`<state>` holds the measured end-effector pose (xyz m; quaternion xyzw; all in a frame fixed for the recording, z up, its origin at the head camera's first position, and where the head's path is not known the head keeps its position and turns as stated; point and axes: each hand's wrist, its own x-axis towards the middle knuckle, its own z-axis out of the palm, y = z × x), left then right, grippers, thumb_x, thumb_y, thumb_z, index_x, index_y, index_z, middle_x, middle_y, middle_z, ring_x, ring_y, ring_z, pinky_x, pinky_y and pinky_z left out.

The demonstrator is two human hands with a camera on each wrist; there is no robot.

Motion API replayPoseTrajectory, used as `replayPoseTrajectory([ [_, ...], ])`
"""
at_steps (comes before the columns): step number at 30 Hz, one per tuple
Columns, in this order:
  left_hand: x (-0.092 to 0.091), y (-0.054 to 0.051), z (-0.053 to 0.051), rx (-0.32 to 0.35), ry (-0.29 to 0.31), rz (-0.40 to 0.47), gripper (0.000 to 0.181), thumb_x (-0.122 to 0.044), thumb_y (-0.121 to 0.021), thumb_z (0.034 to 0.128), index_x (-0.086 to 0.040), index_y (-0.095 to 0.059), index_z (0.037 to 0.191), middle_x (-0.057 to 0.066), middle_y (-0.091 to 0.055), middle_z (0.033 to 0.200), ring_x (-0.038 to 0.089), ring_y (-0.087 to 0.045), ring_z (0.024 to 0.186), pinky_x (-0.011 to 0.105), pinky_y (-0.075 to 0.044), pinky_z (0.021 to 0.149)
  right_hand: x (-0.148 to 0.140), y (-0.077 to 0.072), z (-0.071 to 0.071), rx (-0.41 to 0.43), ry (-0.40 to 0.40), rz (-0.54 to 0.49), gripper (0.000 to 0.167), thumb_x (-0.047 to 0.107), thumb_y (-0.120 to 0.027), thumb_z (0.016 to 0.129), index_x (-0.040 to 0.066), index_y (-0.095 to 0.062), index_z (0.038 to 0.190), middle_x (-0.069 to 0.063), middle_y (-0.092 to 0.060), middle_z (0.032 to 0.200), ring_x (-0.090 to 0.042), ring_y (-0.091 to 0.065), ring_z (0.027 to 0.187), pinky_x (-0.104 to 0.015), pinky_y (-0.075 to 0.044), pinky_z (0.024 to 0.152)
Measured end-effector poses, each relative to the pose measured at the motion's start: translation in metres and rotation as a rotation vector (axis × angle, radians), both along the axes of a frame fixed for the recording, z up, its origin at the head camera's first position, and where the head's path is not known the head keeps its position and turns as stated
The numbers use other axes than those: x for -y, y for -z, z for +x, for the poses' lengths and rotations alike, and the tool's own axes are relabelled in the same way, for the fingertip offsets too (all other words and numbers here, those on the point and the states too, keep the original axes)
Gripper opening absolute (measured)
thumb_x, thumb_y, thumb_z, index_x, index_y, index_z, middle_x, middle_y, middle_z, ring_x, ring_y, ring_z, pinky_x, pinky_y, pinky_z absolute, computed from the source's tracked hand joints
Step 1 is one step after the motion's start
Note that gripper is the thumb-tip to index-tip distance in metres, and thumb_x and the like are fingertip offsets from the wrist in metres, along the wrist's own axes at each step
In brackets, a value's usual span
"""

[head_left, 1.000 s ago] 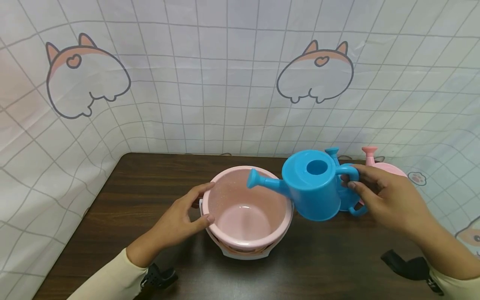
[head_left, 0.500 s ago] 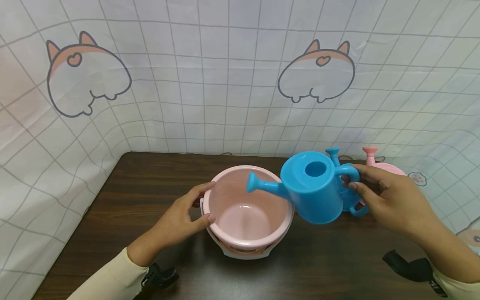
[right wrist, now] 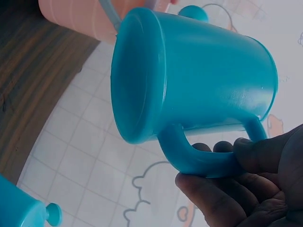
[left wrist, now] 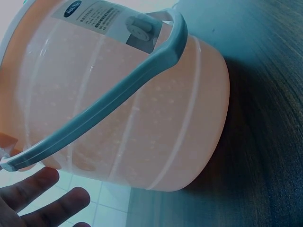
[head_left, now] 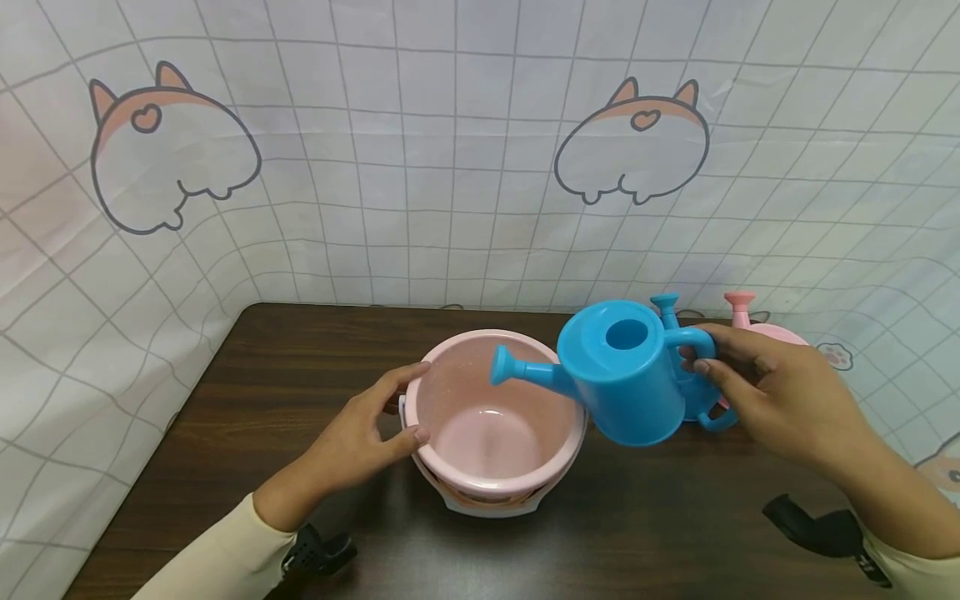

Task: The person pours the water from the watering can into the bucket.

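Note:
A pale pink bucket (head_left: 491,492) stands upright on the table in the head view, with a bare pink inside. My left hand (head_left: 348,437) rests at its left rim. The thumb and one finger touch the rim; in the left wrist view, other fingers (left wrist: 61,208) extend beside the grey bucket handle (left wrist: 109,111). My right hand (head_left: 787,396) grips the loop handle of a blue watering can (head_left: 626,387), held up to the right of the bucket. The can tilts slightly, its spout over the bucket's right rim. No water shows coming out.
Behind the held can stand a second blue watering can (head_left: 697,392) and a pink watering can (head_left: 776,333), both partly hidden. A white grid-patterned cloth (head_left: 420,150) hangs behind the dark wooden table (head_left: 285,358).
The held can has shifted very slightly left and tipped a touch since one second ago. My left hand and the bucket have stayed where they were.

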<state>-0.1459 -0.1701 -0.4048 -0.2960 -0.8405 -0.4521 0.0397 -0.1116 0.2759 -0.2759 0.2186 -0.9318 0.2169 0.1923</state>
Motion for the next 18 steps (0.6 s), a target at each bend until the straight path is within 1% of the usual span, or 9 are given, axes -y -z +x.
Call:
replayPoseTrajectory([
  [6,0.0009,0.0011,-0.0010,-0.002,0.004,-0.011,0.071,-0.037,-0.071,0.0940,-0.022,-0.040,0.156,0.003,-0.063,0.127,0.020,-0.062,0.105,0.048,-0.050,0.092,0.0002,0.0000,-0.0003,-0.013,0.003,0.012,0.044,-0.003,-0.076,0.089,-0.001,-0.066,0.132,-0.010,-0.077,0.097,-0.001,-0.065,0.072,-0.023,-0.051,0.058],
  [12,0.0009,0.0016,-0.0009,0.001,-0.001,-0.010,0.071,-0.039,-0.071,0.0941,-0.022,-0.040,0.156,0.004,-0.063,0.126,0.023,-0.062,0.105,0.050,-0.050,0.092,0.0008,-0.0005,-0.0002,-0.011,-0.009,0.004,0.045,-0.004,-0.076,0.089,0.000,-0.065,0.133,-0.010,-0.077,0.097,-0.001,-0.065,0.067,-0.025,-0.051,0.056],
  [14,0.0010,0.0019,-0.0008,0.002,-0.002,-0.010,0.071,-0.038,-0.071,0.0941,-0.022,-0.040,0.156,0.004,-0.063,0.126,0.023,-0.062,0.105,0.051,-0.050,0.092,0.0011,-0.0010,-0.0003,-0.010,-0.010,0.002,0.045,-0.004,-0.076,0.089,0.000,-0.065,0.133,-0.010,-0.076,0.097,-0.001,-0.064,0.065,-0.026,-0.051,0.055],
  [18,0.0007,0.0026,-0.0013,0.002,0.001,-0.005,0.071,-0.038,-0.071,0.0941,-0.023,-0.040,0.156,0.004,-0.063,0.128,0.021,-0.062,0.106,0.052,-0.050,0.092,0.0016,-0.0015,-0.0008,-0.034,-0.010,0.019,0.046,-0.004,-0.076,0.088,0.000,-0.066,0.133,-0.009,-0.076,0.097,-0.002,-0.063,0.065,-0.026,-0.050,0.055],
])
